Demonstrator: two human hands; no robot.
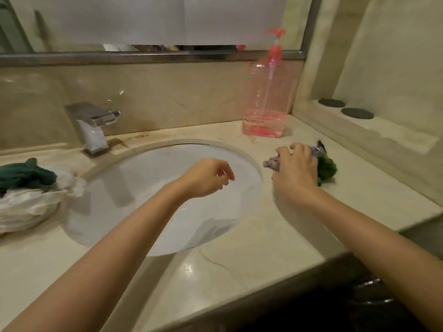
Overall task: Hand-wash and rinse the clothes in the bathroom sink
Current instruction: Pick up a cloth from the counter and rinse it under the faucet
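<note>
No label on pump bottle point(268, 92).

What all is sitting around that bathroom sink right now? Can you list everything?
sink: one, white, set into the counter, centre
faucet: one, chrome, behind the sink's left side
soap bottle: one, clear pink with pump, back right of counter
white cloth: one pile, counter left of sink
dark green cloth: one, on top of the white pile
purple cloth: one, bunched, counter right of sink
green cloth: one, beside the purple one
dark discs: two, right ledge
left hand: relaxed, above the sink
right hand: gripping the purple cloth
</note>
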